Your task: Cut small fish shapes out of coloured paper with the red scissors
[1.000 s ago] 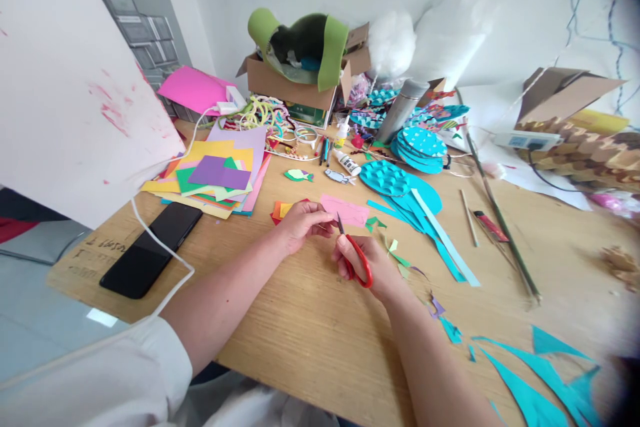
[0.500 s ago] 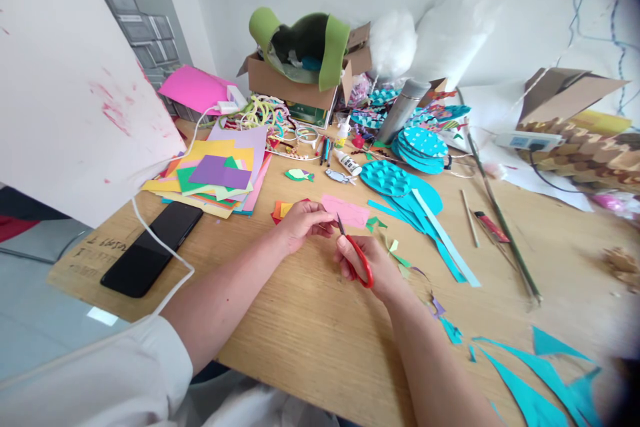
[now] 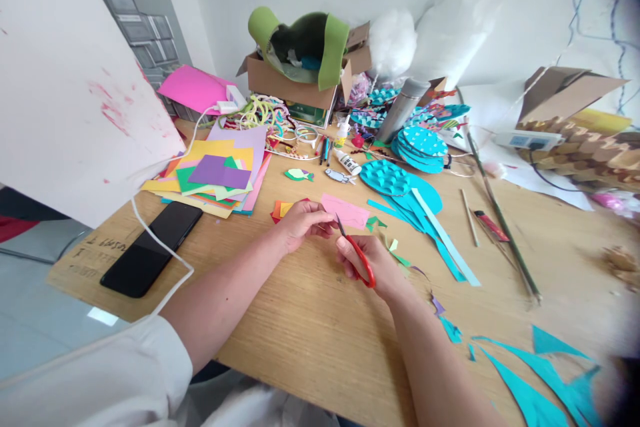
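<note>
My right hand [image 3: 367,263] grips a pair of red-handled scissors [image 3: 363,260], fingers through the loops. The dark blades point up and left at the fingertips of my left hand [image 3: 311,221]. That hand is closed in a pinch, and what it holds is too small to make out. Just behind the fingertips lies a pink sheet of paper [image 3: 353,211] with a drawn outline. Orange and yellow paper pieces [image 3: 283,209] lie partly hidden behind my left hand. Past the scissors are green paper scraps [image 3: 376,222]. Two paper fish, one green [image 3: 299,175] and one grey-white [image 3: 340,177], lie further back.
A stack of coloured paper [image 3: 220,177] and a black phone [image 3: 153,248] lie at left, a white cable crossing the phone. Blue paper ovals [image 3: 385,178], a glue bottle [image 3: 347,162], a steel flask [image 3: 404,110] and a long stick [image 3: 500,213] are at right. Blue offcuts [image 3: 530,387] lie near front right.
Both hands stay almost in place. The scissors handle in my right hand has shifted very slightly to the right.
</note>
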`<control>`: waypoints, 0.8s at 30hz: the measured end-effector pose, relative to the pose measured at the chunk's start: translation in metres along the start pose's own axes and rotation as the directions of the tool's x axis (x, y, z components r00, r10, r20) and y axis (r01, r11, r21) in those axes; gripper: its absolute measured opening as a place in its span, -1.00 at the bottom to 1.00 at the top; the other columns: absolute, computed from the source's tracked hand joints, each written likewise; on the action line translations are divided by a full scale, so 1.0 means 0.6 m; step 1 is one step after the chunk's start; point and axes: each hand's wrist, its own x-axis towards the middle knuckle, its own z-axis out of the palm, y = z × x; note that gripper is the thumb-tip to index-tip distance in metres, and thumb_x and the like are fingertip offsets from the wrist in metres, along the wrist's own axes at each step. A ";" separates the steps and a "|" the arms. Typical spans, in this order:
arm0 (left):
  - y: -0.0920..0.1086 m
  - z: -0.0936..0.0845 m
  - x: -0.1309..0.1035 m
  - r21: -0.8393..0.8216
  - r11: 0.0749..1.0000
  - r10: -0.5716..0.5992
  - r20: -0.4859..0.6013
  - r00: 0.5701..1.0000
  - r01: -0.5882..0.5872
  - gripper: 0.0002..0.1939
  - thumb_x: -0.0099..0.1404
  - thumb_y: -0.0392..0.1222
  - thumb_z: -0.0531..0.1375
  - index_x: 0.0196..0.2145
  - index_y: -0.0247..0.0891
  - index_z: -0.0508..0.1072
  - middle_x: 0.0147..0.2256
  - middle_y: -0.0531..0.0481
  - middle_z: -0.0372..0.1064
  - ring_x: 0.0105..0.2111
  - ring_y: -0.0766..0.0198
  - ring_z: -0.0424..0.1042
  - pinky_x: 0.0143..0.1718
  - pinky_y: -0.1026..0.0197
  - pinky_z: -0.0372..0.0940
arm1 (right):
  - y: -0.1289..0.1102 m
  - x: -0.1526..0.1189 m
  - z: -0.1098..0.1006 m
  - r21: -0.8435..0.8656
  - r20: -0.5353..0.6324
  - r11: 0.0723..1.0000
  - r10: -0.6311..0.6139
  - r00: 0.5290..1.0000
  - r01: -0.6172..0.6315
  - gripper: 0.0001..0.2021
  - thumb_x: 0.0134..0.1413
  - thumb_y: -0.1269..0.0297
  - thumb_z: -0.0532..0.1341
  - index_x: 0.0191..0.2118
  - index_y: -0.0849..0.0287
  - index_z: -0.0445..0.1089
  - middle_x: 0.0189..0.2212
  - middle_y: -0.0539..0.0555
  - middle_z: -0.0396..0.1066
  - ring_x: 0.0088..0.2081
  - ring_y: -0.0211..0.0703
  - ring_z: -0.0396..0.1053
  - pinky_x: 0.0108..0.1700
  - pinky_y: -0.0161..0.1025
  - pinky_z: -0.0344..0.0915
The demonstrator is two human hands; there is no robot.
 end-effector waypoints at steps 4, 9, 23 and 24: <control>-0.001 0.001 0.000 0.008 1.000 0.006 0.011 1.000 -0.006 -0.77 -0.08 -0.15 0.36 -0.52 -0.38 0.48 -0.50 -0.06 0.44 -0.52 0.35 0.39 -0.42 0.24 0.30 | -0.002 -0.001 0.000 0.014 -0.026 1.000 0.011 1.000 -0.011 -0.52 0.01 -0.20 0.19 -0.56 0.18 0.32 -0.75 -0.03 0.28 -0.70 -0.33 0.13 -0.63 -0.37 0.04; 0.000 0.001 -0.001 -0.001 1.000 0.018 0.009 1.000 -0.018 -0.76 -0.07 -0.14 0.36 -0.52 -0.37 0.47 -0.50 -0.05 0.44 -0.53 0.36 0.38 -0.43 0.25 0.29 | -0.001 -0.001 0.001 0.012 -0.030 1.000 0.012 0.999 -0.012 -0.52 0.02 -0.20 0.18 -0.56 0.17 0.33 -0.74 -0.02 0.28 -0.69 -0.31 0.14 -0.62 -0.35 0.03; -0.001 0.004 -0.002 0.022 0.999 0.037 -0.015 0.999 -0.037 -0.77 -0.05 -0.14 0.35 -0.52 -0.36 0.46 -0.53 -0.02 0.43 -0.55 0.37 0.38 -0.43 0.26 0.27 | 0.000 0.001 0.002 0.028 -0.014 1.000 0.011 1.000 -0.010 -0.55 0.04 -0.15 0.19 -0.55 0.17 0.33 -0.76 -0.04 0.27 -0.71 -0.32 0.12 -0.64 -0.37 0.02; -0.001 0.004 -0.003 0.024 0.999 0.040 -0.015 0.999 -0.039 -0.77 -0.05 -0.14 0.35 -0.52 -0.36 0.46 -0.54 -0.02 0.43 -0.55 0.37 0.38 -0.43 0.26 0.26 | 0.001 0.001 0.002 0.030 -0.012 1.000 0.010 1.000 -0.010 -0.55 0.04 -0.15 0.19 -0.55 0.17 0.33 -0.76 -0.04 0.27 -0.71 -0.33 0.12 -0.64 -0.37 0.02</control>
